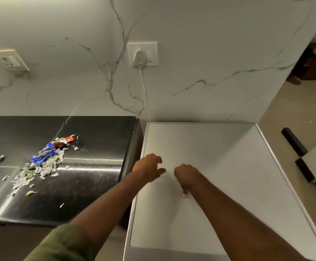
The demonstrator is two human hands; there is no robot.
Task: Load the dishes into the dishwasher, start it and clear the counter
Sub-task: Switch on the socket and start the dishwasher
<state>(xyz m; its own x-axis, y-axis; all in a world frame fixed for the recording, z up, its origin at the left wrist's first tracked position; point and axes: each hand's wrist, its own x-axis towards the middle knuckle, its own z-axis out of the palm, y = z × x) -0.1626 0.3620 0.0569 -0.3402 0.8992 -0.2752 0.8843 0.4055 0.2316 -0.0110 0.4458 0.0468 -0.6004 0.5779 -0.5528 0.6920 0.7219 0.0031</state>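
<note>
The grey flat top of the dishwasher (219,166) fills the right half of the view, standing against the marble wall. Both my hands hover over its middle, close together. My left hand (149,167) has loosely curled fingers and holds nothing. My right hand (186,176) also holds nothing, fingers curled downward with one fingertip near the top's surface. On the dark shiny counter (89,185) to the left lies a heap of scraps: a blue and red foil wrapper (49,150), torn paper bits and peelings (34,172). No dishes are visible.
A white plug and cord (140,59) run from a wall socket down behind the dishwasher. Another socket (10,60) sits on the wall at left. A narrow gap separates counter and dishwasher. Beige floor and black handles (293,142) lie at right.
</note>
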